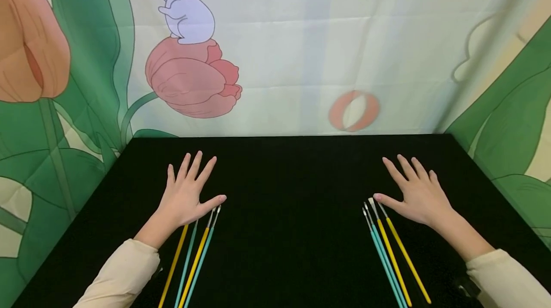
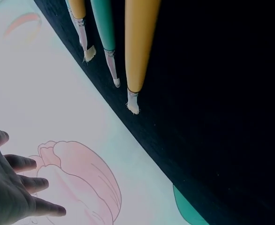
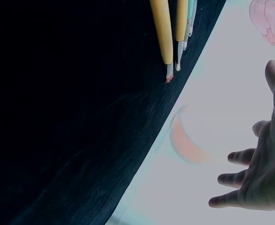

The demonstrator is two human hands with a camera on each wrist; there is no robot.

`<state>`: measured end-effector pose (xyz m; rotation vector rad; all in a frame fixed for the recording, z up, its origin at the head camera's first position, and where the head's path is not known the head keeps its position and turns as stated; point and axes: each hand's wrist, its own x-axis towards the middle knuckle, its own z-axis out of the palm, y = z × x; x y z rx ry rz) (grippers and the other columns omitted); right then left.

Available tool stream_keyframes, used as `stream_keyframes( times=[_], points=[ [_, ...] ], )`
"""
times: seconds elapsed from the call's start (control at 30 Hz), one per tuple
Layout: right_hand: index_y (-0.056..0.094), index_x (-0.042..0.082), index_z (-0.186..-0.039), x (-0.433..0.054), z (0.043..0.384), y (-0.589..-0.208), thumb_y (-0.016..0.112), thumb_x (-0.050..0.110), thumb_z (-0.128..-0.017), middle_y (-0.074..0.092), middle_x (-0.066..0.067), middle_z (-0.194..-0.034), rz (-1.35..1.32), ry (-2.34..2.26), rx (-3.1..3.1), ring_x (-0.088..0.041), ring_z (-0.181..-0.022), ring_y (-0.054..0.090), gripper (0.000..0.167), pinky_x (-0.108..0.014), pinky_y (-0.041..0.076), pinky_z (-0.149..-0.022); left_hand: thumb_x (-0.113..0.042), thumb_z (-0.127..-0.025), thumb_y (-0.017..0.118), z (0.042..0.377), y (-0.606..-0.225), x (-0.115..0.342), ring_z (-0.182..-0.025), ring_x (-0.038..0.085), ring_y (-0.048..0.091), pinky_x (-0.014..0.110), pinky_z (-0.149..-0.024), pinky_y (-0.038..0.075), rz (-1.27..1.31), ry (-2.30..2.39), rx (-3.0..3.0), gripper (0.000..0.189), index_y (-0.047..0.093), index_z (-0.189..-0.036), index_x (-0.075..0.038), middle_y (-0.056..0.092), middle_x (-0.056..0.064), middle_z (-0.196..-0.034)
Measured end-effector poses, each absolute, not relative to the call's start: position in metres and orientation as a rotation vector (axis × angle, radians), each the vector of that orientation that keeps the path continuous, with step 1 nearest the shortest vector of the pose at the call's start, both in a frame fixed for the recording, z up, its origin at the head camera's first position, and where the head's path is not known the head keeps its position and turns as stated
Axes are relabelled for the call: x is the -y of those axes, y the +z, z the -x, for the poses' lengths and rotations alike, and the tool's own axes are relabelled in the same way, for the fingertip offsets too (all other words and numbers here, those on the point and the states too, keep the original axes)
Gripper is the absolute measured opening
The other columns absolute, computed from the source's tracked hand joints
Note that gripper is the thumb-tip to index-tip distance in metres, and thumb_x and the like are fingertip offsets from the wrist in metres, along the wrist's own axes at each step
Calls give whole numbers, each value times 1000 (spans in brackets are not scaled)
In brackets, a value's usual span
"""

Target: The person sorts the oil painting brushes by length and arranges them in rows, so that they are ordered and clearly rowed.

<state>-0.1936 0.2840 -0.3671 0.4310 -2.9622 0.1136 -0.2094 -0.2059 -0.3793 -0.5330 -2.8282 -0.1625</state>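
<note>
Both hands are spread with fingers straight, palms down over a black table, holding nothing. My left hand (image 1: 185,198) is above the tips of several thin paintbrushes, two with yellow handles (image 1: 193,267) and two with teal handles (image 1: 186,269). Its thumb points inward, overlapping the bristle ends in the head view. On the other side, my right hand (image 1: 424,198) has its thumb right by the bristles of a second fan of brushes, also yellow (image 1: 408,260) and teal (image 1: 384,262). In the left wrist view, a yellow brush (image 2: 140,47) shows pale, splayed bristles; reddish bristles tip a yellow brush (image 3: 162,33) in the right wrist view.
The black tabletop (image 1: 292,231) stretches between the two brush groups. Behind it hangs a light curtain (image 1: 275,59) printed with tulips, leaves and a white animal. Dark wrist straps (image 1: 469,289) show at the pale sleeves (image 1: 125,269).
</note>
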Motion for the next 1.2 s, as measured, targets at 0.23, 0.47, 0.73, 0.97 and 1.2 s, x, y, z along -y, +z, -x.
stream_keyframes(
  times=[0.23, 0.47, 0.73, 0.97, 1.2],
  points=[
    [7, 20, -148, -287, 189, -365, 47, 63, -82, 13, -24, -147, -415, 127, 2962, -49, -129, 10, 88, -70, 13, -93, -64, -79, 50, 203, -376, 209, -135, 40, 3, 66, -100, 0, 534, -162, 2823, 89, 14, -146, -20, 11, 19, -149],
    [10, 21, -147, -290, 186, -364, 51, 62, -81, 19, -24, -145, -439, 106, 2904, -47, -129, 14, 88, -70, 16, -92, -64, -79, 51, 199, -373, 210, -135, 40, 4, 66, -100, 2, 547, -162, 2811, 89, 13, -147, -20, 13, 20, -149],
    [20, 23, -146, -295, 177, -360, 60, 58, -77, 27, -24, -141, -496, 82, 2813, -46, -126, 22, 87, -68, 22, -91, -62, -77, 54, 189, -370, 223, -133, 40, 13, 66, -99, 9, 580, -129, 2764, 90, 14, -147, -22, 19, 20, -147],
    [25, 22, -145, -299, 171, -360, 63, 53, -77, 33, -25, -137, -536, 125, 2785, -46, -122, 28, 84, -63, 28, -90, -58, -79, 55, 181, -370, 234, -125, 39, 28, 61, -98, 22, 606, -171, 2713, 86, 17, -146, -21, 30, 20, -139],
    [35, 18, -141, -302, 162, -360, 67, 45, -78, 35, -26, -133, -582, 290, 2817, -47, -117, 31, 75, -62, 36, -81, -52, -80, 59, 171, -375, 247, -118, 39, 37, 56, -91, 34, 625, -213, 2754, 85, 17, -146, -21, 33, 20, -136]
  ],
)
